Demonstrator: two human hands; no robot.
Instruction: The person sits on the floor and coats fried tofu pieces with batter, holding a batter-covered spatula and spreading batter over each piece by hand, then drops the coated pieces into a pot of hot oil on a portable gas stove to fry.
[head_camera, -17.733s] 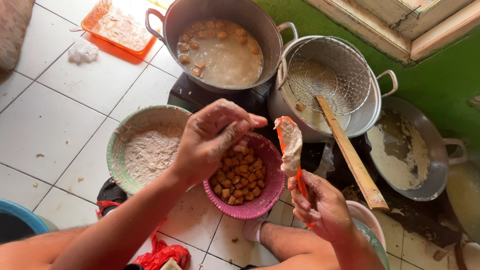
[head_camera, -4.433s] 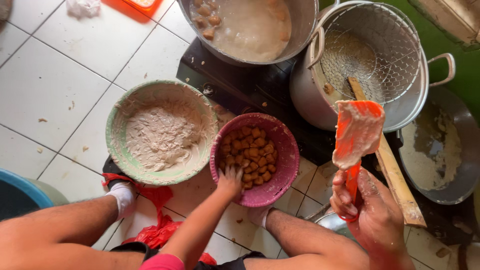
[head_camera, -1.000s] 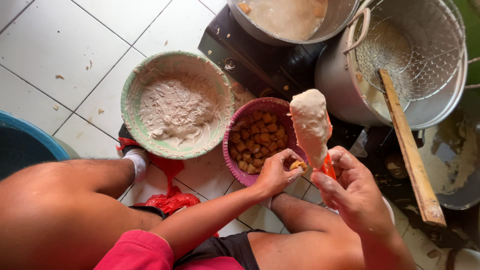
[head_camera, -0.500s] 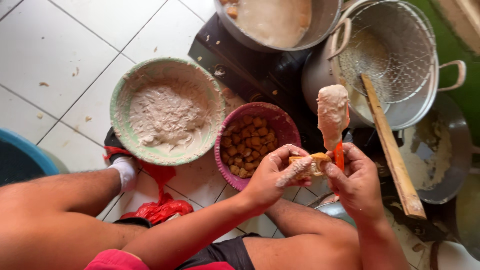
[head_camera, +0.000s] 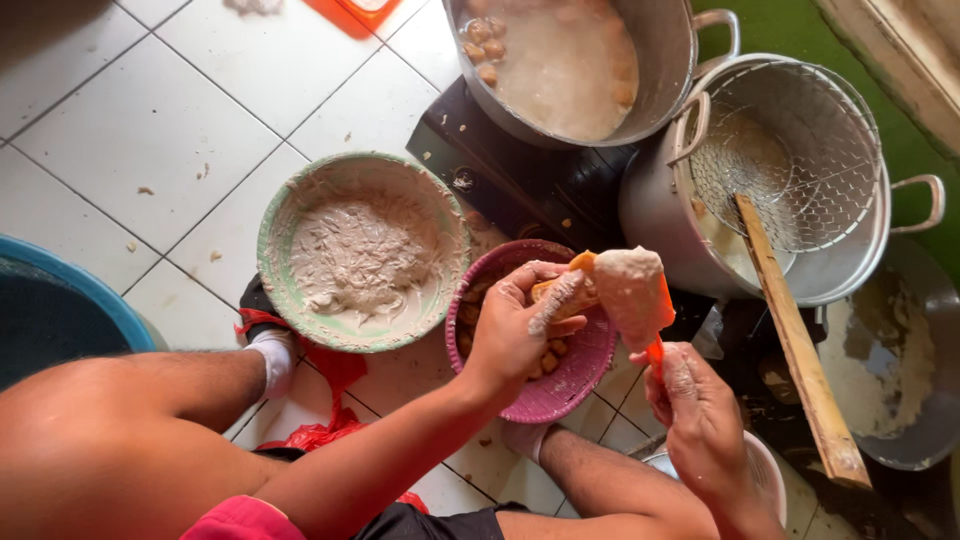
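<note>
My left hand (head_camera: 515, 325) holds a golden fried piece (head_camera: 563, 294) and presses it against the paste on an orange spatula (head_camera: 636, 297). My right hand (head_camera: 697, 405) grips the spatula's handle from below, blade up and coated in pale paste. Both hands hover over a pink woven basket (head_camera: 575, 385) with several small fried cubes inside. A green bowl (head_camera: 362, 252) of grey-white paste sits just to the left of the basket.
A large pot of broth with floating pieces (head_camera: 570, 62) stands on a black stove (head_camera: 520, 185). To its right, a pot holds a wire strainer (head_camera: 790, 165) and a wooden stick (head_camera: 795, 340). A wok (head_camera: 905, 370) lies far right, a blue tub (head_camera: 60, 315) far left.
My left hand came up from the basket with a fried piece and brought it to the loaded spatula. The spatula has tilted lower, toward the basket.
</note>
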